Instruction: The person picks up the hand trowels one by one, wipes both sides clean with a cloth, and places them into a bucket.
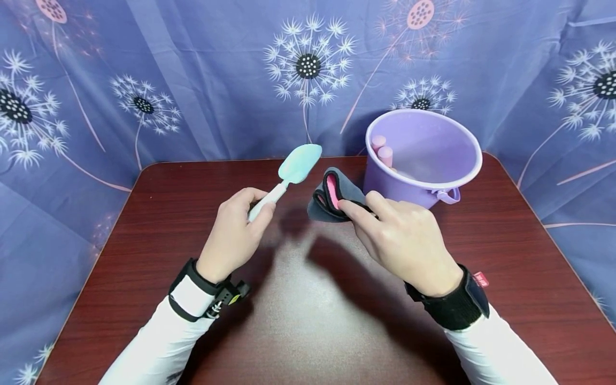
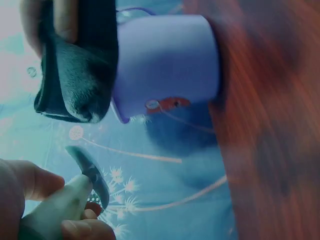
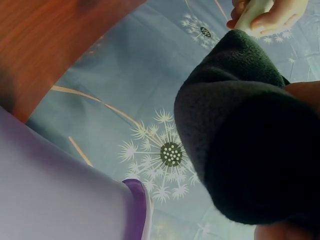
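My left hand (image 1: 234, 235) grips the white handle of a small trowel (image 1: 300, 163), its pale blue blade raised toward the back of the table. In the left wrist view the blade (image 2: 90, 170) appears nearly edge-on. My right hand (image 1: 404, 240) pinches a folded dark grey cloth (image 1: 348, 187) with black edging and a pink inner side. The cloth (image 3: 235, 145) bulges in a rounded fold in the right wrist view, hiding most of the fingers there. Trowel and cloth are held up above the table, close together but apart.
A purple bucket (image 1: 423, 190) stands at the table's back right, just beyond my right hand, with pink-ended sticks (image 1: 385, 155) leaning inside and a handle lug in front. Behind the dark red wooden table (image 1: 159, 214) hangs a blue dandelion-print curtain (image 1: 216, 80).
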`<state>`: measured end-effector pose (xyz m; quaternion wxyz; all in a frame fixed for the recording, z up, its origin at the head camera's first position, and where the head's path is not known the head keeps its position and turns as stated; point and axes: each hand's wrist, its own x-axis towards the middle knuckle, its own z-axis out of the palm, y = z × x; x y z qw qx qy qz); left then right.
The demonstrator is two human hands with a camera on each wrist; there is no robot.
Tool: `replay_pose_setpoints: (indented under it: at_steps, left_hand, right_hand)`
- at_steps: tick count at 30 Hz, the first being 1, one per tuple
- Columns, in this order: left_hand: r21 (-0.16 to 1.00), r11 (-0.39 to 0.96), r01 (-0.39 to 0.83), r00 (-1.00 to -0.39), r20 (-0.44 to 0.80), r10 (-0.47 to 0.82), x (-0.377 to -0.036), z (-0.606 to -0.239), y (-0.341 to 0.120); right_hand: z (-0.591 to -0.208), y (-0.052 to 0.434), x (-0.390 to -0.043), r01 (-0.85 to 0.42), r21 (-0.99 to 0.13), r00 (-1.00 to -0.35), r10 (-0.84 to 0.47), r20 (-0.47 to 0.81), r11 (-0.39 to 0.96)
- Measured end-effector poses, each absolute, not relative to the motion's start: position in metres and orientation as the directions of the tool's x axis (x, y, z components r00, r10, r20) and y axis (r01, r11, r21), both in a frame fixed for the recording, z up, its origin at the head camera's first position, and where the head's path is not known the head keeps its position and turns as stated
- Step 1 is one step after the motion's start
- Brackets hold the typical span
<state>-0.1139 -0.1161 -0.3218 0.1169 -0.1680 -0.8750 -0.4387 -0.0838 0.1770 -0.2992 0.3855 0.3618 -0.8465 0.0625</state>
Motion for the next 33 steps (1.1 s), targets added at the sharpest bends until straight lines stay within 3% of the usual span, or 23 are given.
replay_pose_setpoints:
  at_steps: [7,16,33]
  left_hand:
    - [0.82,0.503,0.272,-0.957,0.178,0.228,-0.113,-0.317,-0.119]
    - [0.867,0.422,0.265,-0.934,0.122,0.335,-0.108,-0.317,-0.115]
    - [0.84,0.462,0.285,-0.896,0.063,0.439,-0.097,-0.311,-0.111]
  right_hand:
    - [-0.296,0.177,-0.083,-0.658,0.191,-0.384,-0.542,0.748,0.729]
    - [-0.292,0.172,-0.08,-0.659,0.199,-0.29,-0.489,0.823,0.725]
    - [-0.295,0.175,-0.087,-0.577,0.153,-0.285,-0.374,0.883,0.802]
